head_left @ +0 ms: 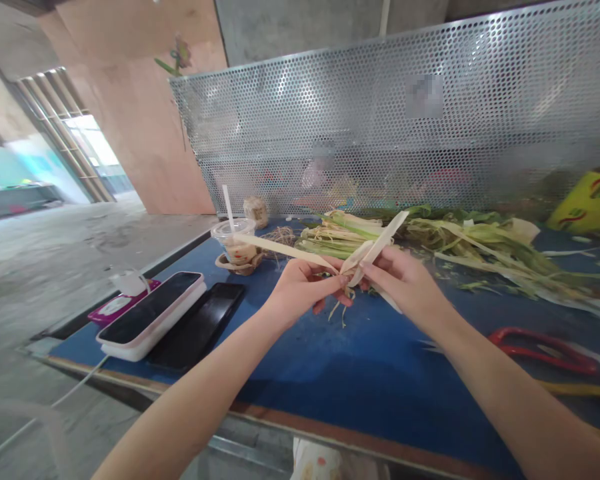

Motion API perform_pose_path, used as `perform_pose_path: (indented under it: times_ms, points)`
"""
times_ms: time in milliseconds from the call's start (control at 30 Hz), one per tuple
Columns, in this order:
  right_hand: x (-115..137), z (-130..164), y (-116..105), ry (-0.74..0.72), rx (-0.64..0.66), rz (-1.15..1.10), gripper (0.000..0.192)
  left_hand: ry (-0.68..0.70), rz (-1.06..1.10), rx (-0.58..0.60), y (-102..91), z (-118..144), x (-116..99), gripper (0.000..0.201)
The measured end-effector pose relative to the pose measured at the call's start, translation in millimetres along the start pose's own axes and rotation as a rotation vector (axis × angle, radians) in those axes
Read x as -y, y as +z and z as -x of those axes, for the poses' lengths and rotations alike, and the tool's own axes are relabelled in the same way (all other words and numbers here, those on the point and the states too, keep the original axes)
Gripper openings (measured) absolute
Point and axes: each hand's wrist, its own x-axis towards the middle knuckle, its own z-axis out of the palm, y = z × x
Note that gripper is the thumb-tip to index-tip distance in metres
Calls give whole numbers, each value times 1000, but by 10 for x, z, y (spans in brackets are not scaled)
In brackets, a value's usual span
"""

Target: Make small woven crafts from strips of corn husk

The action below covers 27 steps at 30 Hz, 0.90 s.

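My left hand (305, 288) and my right hand (403, 279) meet above the blue table (330, 373), both pinching pale dried leaf strips (375, 250). One strip runs left from my left fingers toward the cup. Another rises up and right from between my hands. The strips cross and fold where my fingertips touch, and short frayed ends hang below.
A pile of green and pale leaves (460, 243) lies behind my hands. A plastic cup with a straw (235, 243) stands at the left, with a phone on a white power bank (153, 315) and a second phone (200, 327) nearer. Red scissors (540, 348) lie at the right. A perforated metal screen (380, 113) backs the table.
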Motion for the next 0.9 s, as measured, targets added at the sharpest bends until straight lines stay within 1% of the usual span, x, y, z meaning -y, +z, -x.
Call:
perform_pose_path:
  times_ms: [100, 200, 367, 433, 467, 533, 600, 667, 733, 767, 833, 900]
  points:
    - [25, 23, 29, -10, -74, -15, 18, -5, 15, -55, 6, -8, 6, 20]
    - [33, 35, 69, 11, -95, -38, 17, 5, -40, -127, 19, -11, 21, 25]
    - [4, 42, 111, 129, -140, -80, 23, 38, -171, -196, 36, -4, 14, 18]
    - [-1, 49, 96, 187, -131, -50, 25, 40, -193, -207, 19, -3, 5, 15]
    - [1, 54, 79, 193, -129, -1, 25, 36, -190, -211, 4, -5, 3, 14]
    - [12, 65, 28, 130, -132, 154, 23, 21, -154, -219, -35, -16, 5, 15]
    - [27, 73, -36, 13, -76, 282, 17, 6, -105, -229, -73, -31, 11, 17]
    - [39, 73, -95, -92, 76, 354, 11, -10, -72, -223, -98, -43, 13, 17]
    - [47, 66, -133, -182, 236, 457, 19, -37, -54, -194, -106, -49, 9, 16]
    - [51, 63, -143, -229, 279, 537, 24, -54, -46, -178, -105, -49, 7, 16]
    - [62, 62, -147, -328, 308, 689, 28, -92, -29, -152, -98, -47, 4, 16]
    - [73, 67, -140, -400, 303, 764, 28, -117, -5, -141, -92, -45, 6, 15]
